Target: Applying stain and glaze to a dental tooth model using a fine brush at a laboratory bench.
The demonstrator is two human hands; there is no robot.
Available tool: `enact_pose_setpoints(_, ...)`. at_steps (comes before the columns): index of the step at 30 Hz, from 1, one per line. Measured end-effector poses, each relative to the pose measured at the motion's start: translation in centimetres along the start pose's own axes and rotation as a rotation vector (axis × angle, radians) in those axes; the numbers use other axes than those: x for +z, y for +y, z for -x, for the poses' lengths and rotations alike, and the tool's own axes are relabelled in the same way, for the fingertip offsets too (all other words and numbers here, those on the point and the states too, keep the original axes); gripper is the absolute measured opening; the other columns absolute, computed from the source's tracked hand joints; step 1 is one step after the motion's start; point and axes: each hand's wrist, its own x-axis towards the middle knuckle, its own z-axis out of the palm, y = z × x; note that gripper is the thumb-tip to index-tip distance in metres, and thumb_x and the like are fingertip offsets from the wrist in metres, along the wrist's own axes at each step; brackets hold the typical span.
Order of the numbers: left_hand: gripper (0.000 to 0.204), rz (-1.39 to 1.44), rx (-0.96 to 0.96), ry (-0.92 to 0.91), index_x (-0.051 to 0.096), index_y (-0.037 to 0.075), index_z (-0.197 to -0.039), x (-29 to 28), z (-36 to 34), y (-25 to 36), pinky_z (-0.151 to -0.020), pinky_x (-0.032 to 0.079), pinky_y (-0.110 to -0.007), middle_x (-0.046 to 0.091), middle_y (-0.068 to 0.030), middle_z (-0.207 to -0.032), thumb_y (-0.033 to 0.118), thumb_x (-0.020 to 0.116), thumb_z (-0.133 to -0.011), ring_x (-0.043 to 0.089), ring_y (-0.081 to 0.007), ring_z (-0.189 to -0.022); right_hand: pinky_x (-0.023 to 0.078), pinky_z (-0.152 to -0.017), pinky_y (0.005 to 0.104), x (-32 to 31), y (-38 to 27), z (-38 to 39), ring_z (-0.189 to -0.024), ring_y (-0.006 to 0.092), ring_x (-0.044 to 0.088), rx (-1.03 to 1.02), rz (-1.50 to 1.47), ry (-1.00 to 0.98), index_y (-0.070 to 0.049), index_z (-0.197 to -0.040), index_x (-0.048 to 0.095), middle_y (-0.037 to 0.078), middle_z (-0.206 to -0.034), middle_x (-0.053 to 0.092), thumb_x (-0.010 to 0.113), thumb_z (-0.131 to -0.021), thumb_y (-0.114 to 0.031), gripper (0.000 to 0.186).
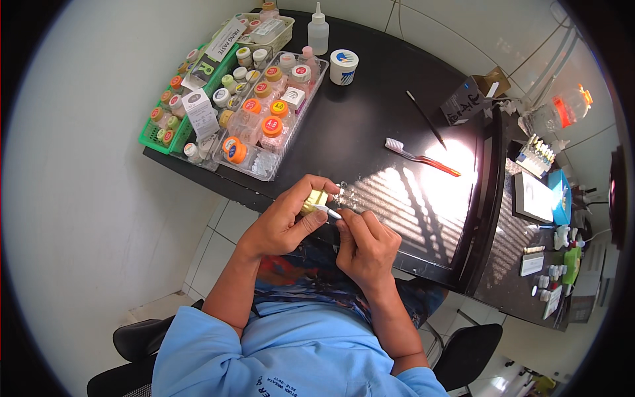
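My left hand (286,218) is closed around a small pale-yellow block (315,200), holding it just over the near edge of the black table. It looks like a plaster model, though the fingers cover much of it. My right hand (368,246) grips a small knife-like tool (334,214) with a grey handle. Its pale, pointed tip lies against the block, close to my left thumb. White crumbs and shavings (349,197) are scattered on the table right beyond the hands.
Left of the hands, a clear plastic tray (270,173) and a green basket (147,137) hold many lidded jars. Farther back stand a squeeze bottle (318,34) and a white tub (343,68). A toothbrush (423,159), a thin brush (426,119) and a dark box (463,102) lie to the right.
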Motion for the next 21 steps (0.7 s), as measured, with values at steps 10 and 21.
enact_pose_setpoints(10,0.044,-0.003,0.0,0.004,0.057,0.002,-0.151,0.15,-0.06,0.33,-0.103,0.05,-0.031,0.063,-0.0105,-0.129,0.022,0.066,-0.113,0.06,-0.0154,-0.121,0.044,-0.051,0.0381,0.03,0.1,0.04,-0.052,0.0233,0.057,0.0,-0.013,-0.002,-0.007,-0.106,0.079,0.005,-0.074,0.057,0.082,-0.092,-0.011,0.016)
enact_pose_setpoints(21,0.036,-0.035,0.004,-0.014,0.059,0.001,-0.14,-0.01,-0.01,0.31,-0.107,0.048,-0.035,0.063,-0.0109,-0.127,0.02,0.065,-0.11,0.06,-0.0183,-0.121,0.044,-0.051,0.0383,0.04,0.1,0.08,-0.052,0.0238,0.057,0.005,-0.036,-0.009,-0.006,-0.106,0.079,0.005,-0.074,0.058,0.083,-0.091,-0.009,0.016)
